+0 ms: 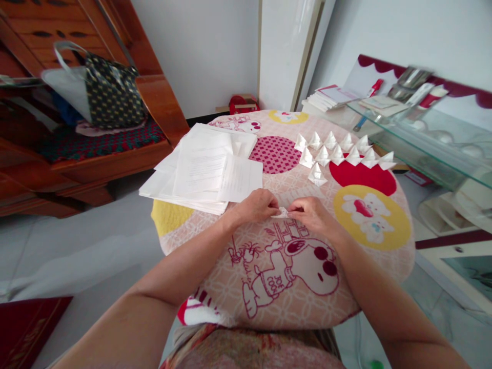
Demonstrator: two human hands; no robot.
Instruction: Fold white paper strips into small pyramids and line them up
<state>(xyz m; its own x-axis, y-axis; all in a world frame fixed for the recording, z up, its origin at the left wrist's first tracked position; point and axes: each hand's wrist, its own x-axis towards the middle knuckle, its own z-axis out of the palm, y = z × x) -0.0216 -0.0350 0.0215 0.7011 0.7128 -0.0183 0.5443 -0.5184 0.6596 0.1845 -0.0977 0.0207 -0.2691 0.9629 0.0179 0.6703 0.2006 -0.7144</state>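
Delicately, bare hands pinching small white folded paper, patterned cloth

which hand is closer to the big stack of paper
Left. The left hand is right by the near right side of the stack of paper; the right hand is farther to the right.

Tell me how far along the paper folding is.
Folded paper boats stand in rows at the right, seemingly done. The left hand and right hand pinch a small folded paper, apparently unfinished. Loose sheets at the left lie flat; how many are meant for folding, I cannot tell.
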